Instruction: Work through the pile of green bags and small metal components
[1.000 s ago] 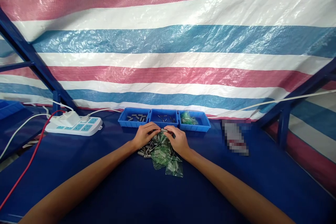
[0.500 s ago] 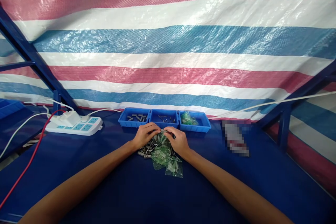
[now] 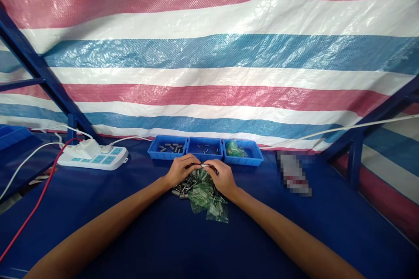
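Note:
My left hand (image 3: 181, 169) and my right hand (image 3: 221, 175) meet fingertip to fingertip over a pile of small grey metal parts (image 3: 183, 188) and small clear green bags (image 3: 209, 200) on the blue table. Between the fingertips of both hands is one small grey metal part (image 3: 204, 165). Just beyond the hands stand three blue trays side by side: the left tray (image 3: 166, 148) holds grey parts, the middle tray (image 3: 204, 147) holds thin pins, the right tray (image 3: 242, 150) holds green bags.
A white power strip (image 3: 94, 157) with a plugged adapter and white and red cables lies at the left. A blurred packet (image 3: 293, 174) lies to the right. A striped tarpaulin (image 3: 209, 52) hangs behind, and blue frame posts (image 3: 355, 157) stand at both sides.
Both hands stay over the pile; the fingertips have shifted only slightly around the small part. The view has tilted a little.

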Available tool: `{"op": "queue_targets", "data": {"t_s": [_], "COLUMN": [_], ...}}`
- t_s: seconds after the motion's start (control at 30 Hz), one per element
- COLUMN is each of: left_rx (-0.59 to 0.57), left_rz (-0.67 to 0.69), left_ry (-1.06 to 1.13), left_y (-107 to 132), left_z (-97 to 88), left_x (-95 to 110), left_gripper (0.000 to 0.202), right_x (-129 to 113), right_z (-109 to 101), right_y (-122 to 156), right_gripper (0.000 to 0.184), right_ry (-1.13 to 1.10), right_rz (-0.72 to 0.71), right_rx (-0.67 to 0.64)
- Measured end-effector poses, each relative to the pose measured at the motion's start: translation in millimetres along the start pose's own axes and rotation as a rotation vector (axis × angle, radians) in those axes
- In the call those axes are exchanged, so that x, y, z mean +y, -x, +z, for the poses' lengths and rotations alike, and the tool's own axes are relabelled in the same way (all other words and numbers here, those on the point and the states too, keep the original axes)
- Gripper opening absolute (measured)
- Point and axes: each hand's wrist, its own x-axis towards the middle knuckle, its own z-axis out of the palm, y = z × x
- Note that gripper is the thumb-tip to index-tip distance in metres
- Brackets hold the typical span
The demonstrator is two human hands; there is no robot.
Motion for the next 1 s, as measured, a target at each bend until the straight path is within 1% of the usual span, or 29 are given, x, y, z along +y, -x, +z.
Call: {"op": "queue_targets", "data": {"t_s": [0.2, 0.6, 0.83, 1.0], "left_rx": [0.001, 0.001, -0.007, -0.002], "left_rz": [0.001, 0.002, -0.014, -0.019], "left_ry": [-0.005, 0.011, 0.021, 0.018], "left_y": [-0.4, 0.0, 0.0, -0.5], "left_z": [-0.9, -0.5, -1.5, -1.6], "left_x": [1.4, 1.0, 2.1, 2.8], "left_gripper": [0.02, 0.019, 0.016, 0.019], "right_x": [-0.1, 4.1, 7.2, 8.1], "right_z": [-0.2, 1.3, 3.7, 4.2], "right_y": [0.4, 3.0, 3.4, 2.9], "right_gripper": [0.021, 0.024, 0.023, 0.025], "right_ry": [-0.001, 0.033, 0.083, 0.088], "right_rz": [-0.016, 0.076, 0.03, 0.021], "right_rx": [0.016, -0.023, -0.009, -0.003]}}
